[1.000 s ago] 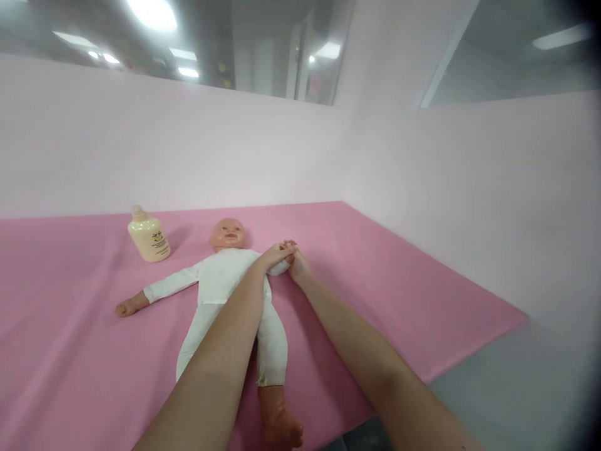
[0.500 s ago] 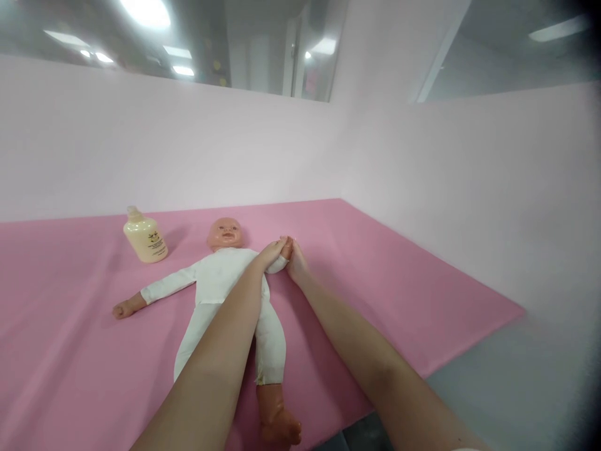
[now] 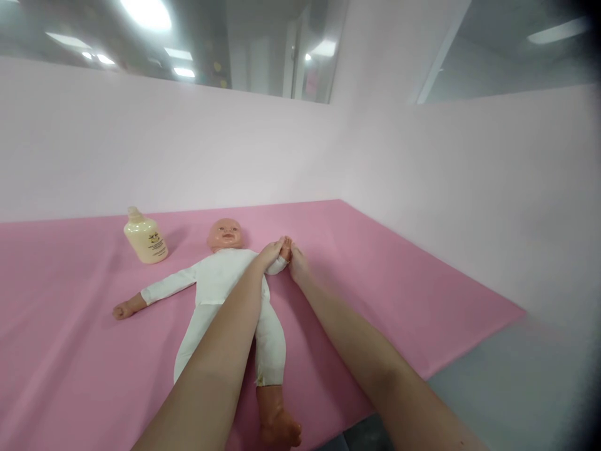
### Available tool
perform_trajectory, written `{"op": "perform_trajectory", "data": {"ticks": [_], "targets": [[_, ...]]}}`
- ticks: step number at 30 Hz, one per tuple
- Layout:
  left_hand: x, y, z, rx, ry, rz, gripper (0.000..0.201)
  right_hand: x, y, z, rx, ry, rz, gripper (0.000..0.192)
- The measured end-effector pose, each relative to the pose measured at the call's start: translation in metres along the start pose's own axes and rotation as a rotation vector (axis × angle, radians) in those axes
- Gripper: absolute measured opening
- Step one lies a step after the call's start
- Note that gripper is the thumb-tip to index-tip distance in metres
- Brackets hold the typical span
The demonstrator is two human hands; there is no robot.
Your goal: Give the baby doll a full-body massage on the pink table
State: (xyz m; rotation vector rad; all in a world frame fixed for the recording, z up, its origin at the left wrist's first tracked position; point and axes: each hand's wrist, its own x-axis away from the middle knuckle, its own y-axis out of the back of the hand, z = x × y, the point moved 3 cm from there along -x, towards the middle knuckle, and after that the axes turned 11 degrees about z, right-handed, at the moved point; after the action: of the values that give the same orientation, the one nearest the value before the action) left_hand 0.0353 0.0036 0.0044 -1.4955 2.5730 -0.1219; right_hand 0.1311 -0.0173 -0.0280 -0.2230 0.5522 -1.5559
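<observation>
A baby doll (image 3: 218, 275) with a bare plastic head and a white cloth body lies face up, its head at the far end. Its arm on the right is raised a little, and my two hands meet around the small brown doll's hand (image 3: 286, 249) there. My left hand (image 3: 271, 254) closes on it from the left, thumb upward. From the right, my right hand (image 3: 299, 262) presses against it, its fingers mostly hidden behind. My left forearm crosses over the doll's body and hides one of its legs. The doll's other arm stretches out to the left.
A cream-coloured pump bottle (image 3: 146, 240) stands left of the doll's head. Pink cloth (image 3: 366, 282) covers the table, whose edge runs along the right. White walls (image 3: 188, 144) with windows above enclose the back and right.
My right hand has shifted very slightly down and right along the doll's hand. My left hand, the doll and the bottle look unmoved.
</observation>
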Motion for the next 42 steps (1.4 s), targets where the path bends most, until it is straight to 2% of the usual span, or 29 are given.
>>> {"op": "perform_trajectory", "data": {"ticks": [5,9,15,19,25,30,35,42], "targets": [[-0.001,-0.002,0.003,-0.059,0.001,0.063,0.041,0.012,-0.006,0.008,0.143,0.116,-0.001,0.01],[-0.003,-0.003,0.002,-0.077,-0.031,0.095,0.044,0.016,-0.014,0.012,0.189,0.183,0.01,0.012],[0.0,-0.009,-0.004,-0.12,-0.059,0.152,0.048,0.017,-0.013,0.016,0.225,0.196,-0.022,0.011],[0.002,-0.012,-0.004,-0.115,-0.055,0.173,0.042,0.017,-0.009,0.015,0.312,0.21,-0.039,0.016],[0.0,-0.011,0.001,-0.147,-0.027,0.216,0.048,0.012,-0.003,0.013,0.42,0.238,-0.102,0.03],[-0.004,-0.007,0.005,-0.197,0.0,0.187,0.047,0.011,-0.005,0.013,0.441,0.267,-0.078,0.024],[-0.008,-0.003,0.008,-0.226,0.036,0.148,0.045,0.007,-0.004,0.007,0.358,0.261,-0.03,0.02],[-0.007,-0.006,0.007,-0.239,0.029,0.189,0.048,0.007,0.0,0.006,0.33,0.256,-0.064,0.022]]}}
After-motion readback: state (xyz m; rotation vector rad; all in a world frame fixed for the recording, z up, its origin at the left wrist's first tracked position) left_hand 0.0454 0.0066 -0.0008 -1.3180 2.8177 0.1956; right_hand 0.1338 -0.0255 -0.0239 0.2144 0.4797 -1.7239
